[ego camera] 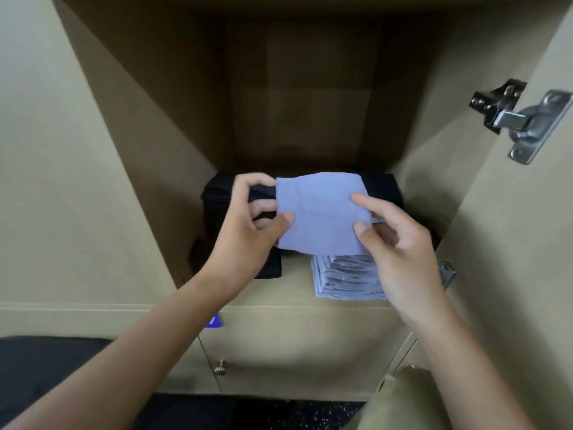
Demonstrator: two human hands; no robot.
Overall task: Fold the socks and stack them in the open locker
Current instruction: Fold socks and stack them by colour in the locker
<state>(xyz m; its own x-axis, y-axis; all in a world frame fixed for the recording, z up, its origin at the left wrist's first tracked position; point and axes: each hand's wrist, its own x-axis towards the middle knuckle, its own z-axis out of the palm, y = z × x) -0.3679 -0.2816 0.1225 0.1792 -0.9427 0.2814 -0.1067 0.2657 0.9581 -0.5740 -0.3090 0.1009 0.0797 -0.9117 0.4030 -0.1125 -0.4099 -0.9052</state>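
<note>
Socks are the subject: a pale blue sock (322,212), already folded into a flat rectangle, is held up at the centre of the frame, just inside the mouth of the open locker (297,88). The left hand (245,231) pinches its left edge between thumb and fingers, and the right hand (393,240) pinches its right edge the same way. Directly beneath, at lower centre, a stack of folded blue socks (344,280) sits on the locker shelf (294,283) near its front edge. Dark folded items (217,193) lie to the left and behind, partly hidden by the hands. A metal hinge (521,119) shows at the upper right. The folding step looks finished and the placing step is in hand. The next move likely calls for lowering the sock flat onto the blue stack, edges lined up, so the fold does not spring open and the pile stays level.
</note>
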